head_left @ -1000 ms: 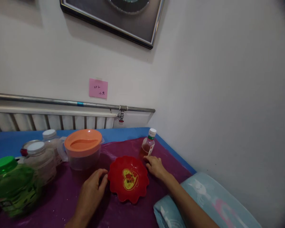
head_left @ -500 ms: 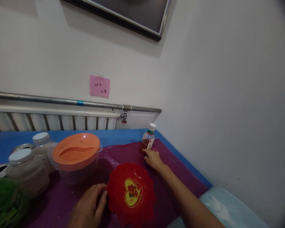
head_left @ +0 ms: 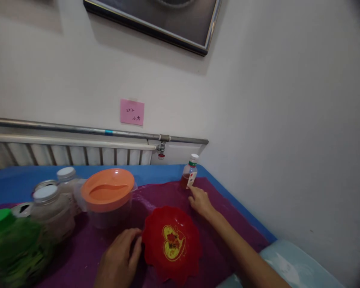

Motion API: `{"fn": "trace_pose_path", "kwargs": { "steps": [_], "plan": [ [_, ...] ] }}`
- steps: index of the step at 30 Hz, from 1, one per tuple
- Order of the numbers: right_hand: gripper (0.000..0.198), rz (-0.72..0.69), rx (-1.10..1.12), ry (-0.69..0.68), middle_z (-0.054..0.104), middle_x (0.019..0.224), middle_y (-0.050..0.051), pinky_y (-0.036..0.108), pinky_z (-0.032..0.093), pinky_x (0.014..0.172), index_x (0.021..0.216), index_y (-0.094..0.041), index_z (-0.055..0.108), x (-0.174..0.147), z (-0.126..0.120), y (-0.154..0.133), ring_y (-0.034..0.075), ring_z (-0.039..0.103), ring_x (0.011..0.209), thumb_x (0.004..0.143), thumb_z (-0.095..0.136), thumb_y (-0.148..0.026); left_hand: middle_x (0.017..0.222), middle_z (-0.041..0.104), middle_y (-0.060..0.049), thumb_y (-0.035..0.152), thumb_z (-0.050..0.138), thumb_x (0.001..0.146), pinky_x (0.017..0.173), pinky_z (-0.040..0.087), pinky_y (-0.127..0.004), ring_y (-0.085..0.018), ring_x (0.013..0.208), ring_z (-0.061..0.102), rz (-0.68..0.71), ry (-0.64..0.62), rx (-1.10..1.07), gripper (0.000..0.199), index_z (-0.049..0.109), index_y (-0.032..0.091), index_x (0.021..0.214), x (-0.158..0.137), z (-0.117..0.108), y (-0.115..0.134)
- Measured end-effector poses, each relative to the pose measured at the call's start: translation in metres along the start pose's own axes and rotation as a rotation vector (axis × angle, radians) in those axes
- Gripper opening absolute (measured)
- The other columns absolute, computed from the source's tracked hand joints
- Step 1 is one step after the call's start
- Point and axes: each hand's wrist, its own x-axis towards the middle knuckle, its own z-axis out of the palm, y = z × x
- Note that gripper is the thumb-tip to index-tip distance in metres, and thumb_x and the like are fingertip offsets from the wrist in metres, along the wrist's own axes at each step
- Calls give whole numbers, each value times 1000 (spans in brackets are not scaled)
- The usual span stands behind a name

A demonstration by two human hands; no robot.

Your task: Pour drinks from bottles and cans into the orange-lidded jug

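Note:
A red scalloped plate [head_left: 151, 256] with a yellow printed motif lies on the purple cloth. At its left rim is my left hand [head_left: 118, 258], thumb and index fingertips close together on the edge; its other fingers are largely hidden. My right hand [head_left: 200, 201] reaches past the plate's right side, index finger stretched out and the other fingers loosely bent. That fingertip meets the lower part of a small clear bottle [head_left: 185, 180], which has a white cap, a green neck band and reddish-brown liquid. The bottle stands upright, not grasped.
Left of the plate stands a clear tub with an orange lid [head_left: 111, 190]. Beyond it are white-capped jars [head_left: 51, 216] and a green-lidded container [head_left: 15, 248]. A radiator [head_left: 78, 156] and pipe run behind the table. A wall bounds the right; a pale blue item [head_left: 288, 264] is near right.
The camera view has shifted slightly, so the scene sits further right and more of the green-lidded container shows. My right index finger stays at the bottle; my left hand stays at the plate's rim.

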Motion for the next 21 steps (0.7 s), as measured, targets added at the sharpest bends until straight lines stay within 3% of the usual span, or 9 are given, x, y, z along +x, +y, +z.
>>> {"fn": "trace_pose_path", "kwargs": {
  "steps": [4, 6, 9, 14, 17, 21],
  "plan": [
    [47, -135, 146, 88, 61, 131, 17, 46, 44, 102, 125, -15, 59, -34, -32, -27, 31, 57, 122, 80, 49, -22, 88, 74, -7, 27, 51, 85, 75, 54, -34, -21, 80, 69, -56, 51, -136, 18, 69, 23, 87, 4, -8, 26],
    [44, -226, 356, 236, 67, 122, 13, 45, 54, 86, 120, -23, 62, -51, -41, -42, 31, 66, 106, 79, 53, -37, 90, 74, -7, 26, 49, 85, 79, 53, -34, -20, 83, 68, -50, 71, -105, 20, 68, 22, 89, 7, -13, 33],
    [37, -226, 631, 309, 74, 102, 9, 39, 57, 62, 109, -33, 65, -76, -44, -63, 29, 71, 80, 76, 60, -47, 87, 73, -7, 26, 49, 86, 76, 52, -31, -18, 81, 67, -71, 134, -83, 18, 67, 21, 87, 13, -21, 39],
    [26, -121, 870, 385, 74, 93, 8, 39, 56, 63, 91, -30, 65, -99, -27, -79, 29, 71, 80, 74, 57, -48, 72, 68, -6, 29, 44, 88, 56, 50, -27, -15, 61, 61, -152, 293, -121, 21, 63, 17, 89, 27, -43, 67],
    [25, -94, 889, 351, 74, 91, 8, 38, 55, 61, 88, -28, 65, -98, -15, -71, 29, 70, 79, 72, 56, -46, 76, 67, -6, 33, 42, 89, 57, 51, -25, -14, 61, 61, -159, 357, -117, 26, 61, 16, 95, 34, -74, 91],
    [26, -81, 904, 372, 74, 92, 7, 37, 54, 58, 87, -28, 65, -95, -10, -62, 28, 70, 78, 72, 55, -46, 105, 65, -10, 42, 46, 87, 82, 52, -32, -20, 92, 64, -199, 537, 71, 36, 57, 16, 110, 40, -139, 98]
  ]
}}
